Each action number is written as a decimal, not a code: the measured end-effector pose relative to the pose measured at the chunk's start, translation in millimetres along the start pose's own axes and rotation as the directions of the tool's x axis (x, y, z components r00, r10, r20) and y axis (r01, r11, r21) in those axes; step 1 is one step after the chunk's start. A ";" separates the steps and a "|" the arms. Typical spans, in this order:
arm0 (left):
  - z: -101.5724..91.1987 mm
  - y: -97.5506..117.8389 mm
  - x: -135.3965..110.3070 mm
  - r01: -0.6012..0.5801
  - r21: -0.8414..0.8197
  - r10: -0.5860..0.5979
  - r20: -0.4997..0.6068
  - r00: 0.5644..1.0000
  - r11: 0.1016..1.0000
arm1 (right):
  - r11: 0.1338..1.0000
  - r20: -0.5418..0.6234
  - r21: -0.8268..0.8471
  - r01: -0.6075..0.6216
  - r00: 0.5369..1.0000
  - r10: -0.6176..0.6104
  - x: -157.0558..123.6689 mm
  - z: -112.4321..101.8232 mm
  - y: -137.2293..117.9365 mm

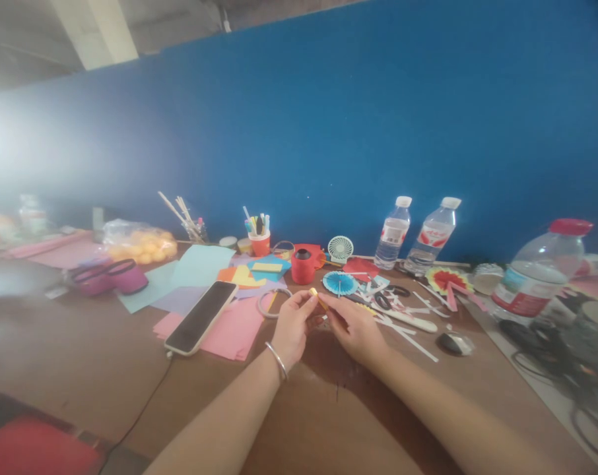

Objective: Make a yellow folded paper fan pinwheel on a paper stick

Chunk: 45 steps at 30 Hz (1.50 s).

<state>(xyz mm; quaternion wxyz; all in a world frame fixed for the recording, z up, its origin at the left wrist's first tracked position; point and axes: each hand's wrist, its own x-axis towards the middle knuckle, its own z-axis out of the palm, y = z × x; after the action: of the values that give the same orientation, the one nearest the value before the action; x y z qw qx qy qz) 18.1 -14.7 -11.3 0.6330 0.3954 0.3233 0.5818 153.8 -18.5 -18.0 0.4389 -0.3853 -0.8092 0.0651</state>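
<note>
My left hand, with a silver bangle on its wrist, is closed in a pinch above the brown table. Between its thumb and fingers sits a small yellow strip, which looks like folded or rolled paper. The fingers of my right hand are closed on the same strip, close against the left fingertips. My fingers cover most of the strip. Just beyond them stand a red paper-covered cup shape with a dark top and a blue pleated paper rosette. A grey ring lies left of my left hand.
A phone rests on pink paper at left. White paper strips, scissors and a mouse lie at right. Two water bottles, a small fan and a pen cup stand near the blue partition.
</note>
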 end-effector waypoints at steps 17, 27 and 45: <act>-1.0 2.4 3.3 0.001 0.118 0.010 -0.087 0.996 0.993 | 0.957 0.086 -0.272 0.103 0.993 -0.083 -1.3 1.4 7.6; 0.9 4.4 2.0 -0.001 0.156 0.017 -0.107 0.994 0.988 | 0.958 0.075 -0.265 0.109 0.993 -0.093 -2.3 2.1 7.8; -1.1 2.8 2.4 0.017 0.168 0.007 -0.142 0.990 0.986 | 0.982 0.071 -0.169 0.080 0.995 -0.069 -3.2 5.2 9.5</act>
<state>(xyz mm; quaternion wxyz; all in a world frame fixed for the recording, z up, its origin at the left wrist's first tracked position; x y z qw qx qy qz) 16.1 -12.1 -9.3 0.5738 0.4044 0.4168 0.5775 156.3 -12.9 -27.5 0.3798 -0.3887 -0.8394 -0.0087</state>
